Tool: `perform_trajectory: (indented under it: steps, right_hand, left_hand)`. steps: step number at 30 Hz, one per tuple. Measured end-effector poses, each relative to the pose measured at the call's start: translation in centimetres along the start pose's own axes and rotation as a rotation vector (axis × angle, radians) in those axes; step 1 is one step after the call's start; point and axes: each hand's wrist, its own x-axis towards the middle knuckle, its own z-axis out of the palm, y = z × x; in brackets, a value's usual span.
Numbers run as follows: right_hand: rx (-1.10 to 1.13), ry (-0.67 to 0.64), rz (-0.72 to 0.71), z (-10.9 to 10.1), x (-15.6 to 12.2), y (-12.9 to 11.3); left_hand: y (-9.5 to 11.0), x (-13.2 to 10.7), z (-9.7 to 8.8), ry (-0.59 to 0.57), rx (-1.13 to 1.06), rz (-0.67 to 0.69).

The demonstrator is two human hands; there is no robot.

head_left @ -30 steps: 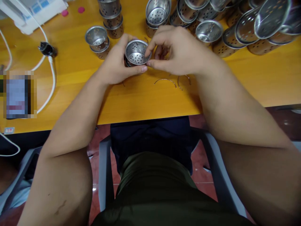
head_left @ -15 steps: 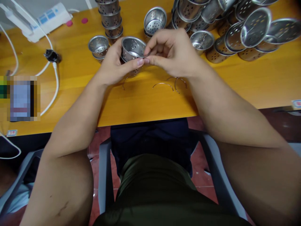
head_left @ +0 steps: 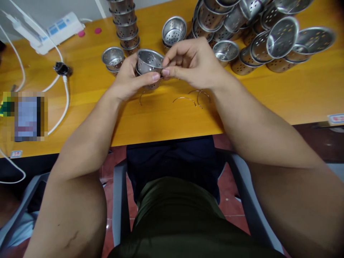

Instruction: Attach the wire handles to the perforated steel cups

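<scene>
My left hand (head_left: 127, 80) is wrapped round a perforated metal cup (head_left: 149, 63), tilted a little, its open mouth up; another rim shows just below its own, as if two are nested. At the cup's right rim my right hand (head_left: 195, 62) pinches thumb and forefinger together. Whatever lies between those fingertips is too small to make out. Below the hands, several thin curved wires (head_left: 185, 98) lie on the table. Left of my left hand stands another perforated cup (head_left: 113, 59), and one more cup (head_left: 174, 31) stands behind my right hand.
A tall stack of perforated cups (head_left: 124, 25) rises at the back. Many more cups (head_left: 283, 37) lie piled at the back right. On the left are a power strip (head_left: 57, 32), white cables, a black plug (head_left: 62, 68) and a pixelated device (head_left: 28, 118). The table's front edge runs below my forearms.
The view has shifted slightly, so the table things sit a little lower. Both hands stay at the cup, the right one still pinching at its rim.
</scene>
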Motion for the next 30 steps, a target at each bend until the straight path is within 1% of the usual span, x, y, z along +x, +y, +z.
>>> perform_trajectory:
  steps: [3,5,6,8,10,11,13,15,17,19,21,24,25,27,29,30]
  right_hand:
    - [-0.018,-0.013,0.043,-0.4,0.1,-0.2]
    - [-0.104,0.009,0.040,-0.8,0.2,-0.3]
    - [-0.176,0.047,0.024,-1.1,0.2,-0.2]
    - [-0.348,0.156,-0.021,-1.4,0.3,-0.1]
    - [-0.495,0.271,-0.051,-1.6,0.3,0.1]
    - [-0.562,0.308,-0.039,-1.7,0.3,0.1]
    - [-0.704,0.325,0.024,-1.8,0.2,0.2]
    - [-0.842,0.288,0.091,-2.0,0.2,0.3]
    - [-0.914,0.259,0.120,-2.1,0.3,0.3]
    - [-0.923,0.263,0.127,-2.2,0.3,0.4]
    - [-0.894,0.296,0.116,-2.4,0.4,0.5]
    - [-0.779,0.365,0.073,-2.6,0.5,0.9]
    - [-0.746,0.375,0.062,-2.5,0.5,1.1]
    - [-0.729,0.373,0.063,-2.4,0.5,1.6]
    - [-0.747,0.363,0.081,-2.1,0.6,2.1]
    - [-0.758,0.364,0.089,-2.0,0.6,2.3]
  left_hand:
    - [0.3,-0.7,0.4,-0.025,-0.065,-0.059]
    - [-0.1,-0.7,-0.1,-0.004,-0.057,-0.081]
    - [-0.6,-0.6,-0.7,0.033,-0.017,-0.055]
    - [-2.1,0.1,-2.3,0.144,0.120,0.047]
    - [-3.7,0.9,-4.4,0.192,0.279,0.120]
    - [-4.4,1.3,-5.4,0.209,0.338,0.148]
    - [-5.2,1.9,-7.0,0.244,0.428,0.194]
    - [-5.3,2.1,-7.6,0.293,0.472,0.230]
    - [-4.9,2.2,-7.6,0.345,0.472,0.244]
    - [-4.5,2.4,-7.3,0.356,0.475,0.238]
    - [-4.4,2.5,-7.3,0.323,0.476,0.253]
    - [-5.3,2.7,-7.4,0.274,0.392,0.328]
    - [-5.8,2.7,-7.4,0.243,0.358,0.318]
    - [-6.7,2.4,-6.8,0.181,0.307,0.247]
    - [-7.3,2.0,-5.6,0.159,0.273,0.177]
    - [-7.3,1.8,-4.9,0.168,0.261,0.164]
